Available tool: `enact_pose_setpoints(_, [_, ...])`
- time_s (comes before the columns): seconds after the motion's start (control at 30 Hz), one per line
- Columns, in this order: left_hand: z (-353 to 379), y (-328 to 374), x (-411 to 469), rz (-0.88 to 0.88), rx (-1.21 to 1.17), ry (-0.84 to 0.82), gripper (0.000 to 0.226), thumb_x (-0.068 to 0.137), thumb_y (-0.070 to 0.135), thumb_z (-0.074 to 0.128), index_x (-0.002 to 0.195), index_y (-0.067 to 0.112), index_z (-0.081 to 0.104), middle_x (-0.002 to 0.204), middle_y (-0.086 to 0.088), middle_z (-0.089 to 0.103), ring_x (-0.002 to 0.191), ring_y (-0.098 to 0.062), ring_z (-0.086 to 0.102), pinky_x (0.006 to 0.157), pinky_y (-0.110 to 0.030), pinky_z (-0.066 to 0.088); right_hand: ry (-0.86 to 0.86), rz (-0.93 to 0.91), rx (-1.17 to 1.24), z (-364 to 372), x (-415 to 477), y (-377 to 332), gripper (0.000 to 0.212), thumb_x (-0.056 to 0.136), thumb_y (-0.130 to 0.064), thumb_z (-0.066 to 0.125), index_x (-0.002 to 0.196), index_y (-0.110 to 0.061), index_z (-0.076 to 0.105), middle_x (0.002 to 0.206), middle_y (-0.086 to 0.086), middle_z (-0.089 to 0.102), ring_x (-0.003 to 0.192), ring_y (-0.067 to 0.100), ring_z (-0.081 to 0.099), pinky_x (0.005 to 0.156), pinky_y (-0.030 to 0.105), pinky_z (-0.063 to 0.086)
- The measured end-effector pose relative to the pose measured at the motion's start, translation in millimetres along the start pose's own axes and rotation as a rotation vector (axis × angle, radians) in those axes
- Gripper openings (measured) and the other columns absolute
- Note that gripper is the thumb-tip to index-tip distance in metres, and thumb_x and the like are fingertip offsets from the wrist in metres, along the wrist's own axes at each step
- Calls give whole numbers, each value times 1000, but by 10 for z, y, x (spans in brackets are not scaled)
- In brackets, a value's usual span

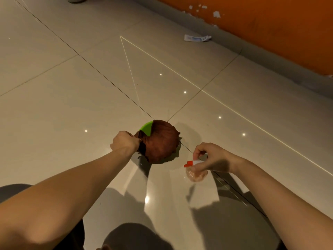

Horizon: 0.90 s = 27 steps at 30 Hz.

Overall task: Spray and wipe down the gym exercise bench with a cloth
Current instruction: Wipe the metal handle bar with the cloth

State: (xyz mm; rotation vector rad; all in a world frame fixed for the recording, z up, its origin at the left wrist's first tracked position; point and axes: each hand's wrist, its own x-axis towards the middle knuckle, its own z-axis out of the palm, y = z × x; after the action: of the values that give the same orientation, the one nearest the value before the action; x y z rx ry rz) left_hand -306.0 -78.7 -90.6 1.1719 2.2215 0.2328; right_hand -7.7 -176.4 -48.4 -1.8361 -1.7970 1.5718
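Head view: what is the left hand [124, 141] doing?

– It is a tight fist. The fingers are curled round one edge of the brown cloth [162, 141]. The rest of the cloth lies over a green bowl [146, 128] on the floor [72, 87]. I think it is a bowl, but only a bit of green rim shows, so I can't be sure.

– And the right hand [210, 159]?

– Its fingertips pinch the white top of the spray bottle [195, 175]. The red nozzle [188, 163] pokes out to the left. The bottle is see-through, with pinkish stuff inside, and it is just to the right of the bowl.

– Where is the bench?

– Not in view. I only see shiny tiles, an orange wall [270, 24] and a squashed tube [197, 37] lying near it. So I think nothing has been sprayed or wiped yet.

– What could go wrong?

– The bottle is held only by fingertips at the top. It could slip and fall on the hard tiles and spill. Then the shiny floor may get slippery.

– And the cloth?

– If the fist pulls fast, the cloth could catch the rim and tip the bowl over. I can't tell what is inside it. A slow lift straight up looks safer.
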Motion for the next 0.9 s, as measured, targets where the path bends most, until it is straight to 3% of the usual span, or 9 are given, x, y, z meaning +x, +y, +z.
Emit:
enact_pose_setpoints(0.07, [-75, 79, -48, 12, -87, -44, 14, 74, 24, 83, 77, 16, 72, 81, -5, 72, 82, -30, 69, 86, -41, 59, 60, -54, 23, -78, -16, -83, 42, 64, -51, 89, 94, -28, 70, 106, -3, 63, 102, 14, 58, 88, 34, 53])
enact_pose_setpoints(0.23, [-453, 396, -283, 132, -319, -224, 16, 82, 9, 82, 85, -4, 73, 78, -7, 66, 79, -20, 61, 65, -27, 49, 222, -161, 193, -186, 0, -320, 26, 80, -36, 86, 92, -19, 71, 92, -1, 70, 87, 17, 67, 78, 33, 56])
enact_pose_setpoints(0.3, [-693, 608, -444, 264, -261, -309, 13, 84, 10, 80, 82, -1, 73, 80, -7, 66, 78, -18, 59, 64, -24, 46, 293, -151, 203, -224, 12, -417, 18, 84, -31, 82, 91, -19, 70, 90, -3, 70, 86, 15, 67, 76, 31, 56])
enact_pose_setpoints(0.43, [-1187, 1024, -729, 592, -129, -423, 23, 88, 10, 75, 68, 14, 64, 63, 4, 59, 65, -7, 55, 64, -17, 43, 468, -171, 99, -356, 28, -617, 5, 91, -26, 73, 91, -24, 69, 93, -8, 69, 91, 10, 64, 82, 32, 56])
enact_pose_setpoints(0.5, [-1383, 1168, -863, 713, -162, -489, 27, 90, 7, 71, 68, 14, 59, 58, 5, 49, 56, -5, 44, 57, -11, 38, 506, -214, 128, -429, -14, -741, 14, 91, -24, 73, 103, -27, 67, 103, -10, 66, 96, 6, 63, 86, 29, 55])
enact_pose_setpoints(0.6, [-1554, 1291, -1008, 861, -198, -582, 26, 89, 7, 71, 70, 11, 55, 62, 0, 43, 60, -9, 40, 58, -12, 36, 457, -368, 256, -541, -92, -961, 40, 88, -18, 78, 123, -31, 62, 119, -14, 64, 109, -3, 60, 98, 28, 49])
enact_pose_setpoints(0.67, [-1569, 1333, -1059, 922, -204, -642, 18, 85, 16, 70, 75, 8, 58, 67, -7, 47, 66, -14, 44, 63, -18, 38, 312, -419, 369, -571, -105, -1057, 51, 84, -16, 78, 131, -28, 62, 126, -12, 66, 120, 1, 59, 106, 31, 45])
enact_pose_setpoints(0.77, [-1514, 1342, -1057, 946, -227, -653, 20, 84, 21, 69, 81, 3, 61, 71, -12, 52, 70, -19, 49, 68, -24, 44, 107, -367, 533, -545, -82, -1077, 37, 83, -10, 74, 120, -12, 70, 113, 2, 75, 109, 15, 69, 93, 29, 52])
enact_pose_setpoints(0.9, [-1427, 1283, -931, 929, -227, -629, 17, 96, 15, 68, 83, 9, 59, 72, -12, 51, 70, -24, 46, 68, -35, 42, 120, -292, 554, -495, -62, -1022, 20, 91, -4, 69, 111, -4, 74, 104, 8, 78, 97, 18, 73, 84, 28, 54])
